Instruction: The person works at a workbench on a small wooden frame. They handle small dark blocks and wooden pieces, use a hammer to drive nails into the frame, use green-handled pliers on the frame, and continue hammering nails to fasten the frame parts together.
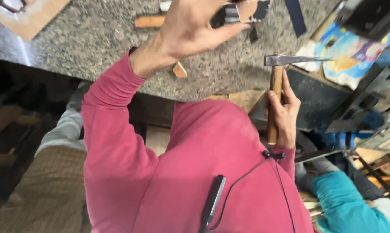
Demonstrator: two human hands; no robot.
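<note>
Tabletop [96, 39] of speckled grey stone fills the upper half of the frame. Right hand [283, 110], right of centre, wraps its fingers around the wooden handle of a hammer [276, 92], head upward. Left hand [195, 23], at top centre, spreads its fingers open above a small wooden block [179, 70].
</note>
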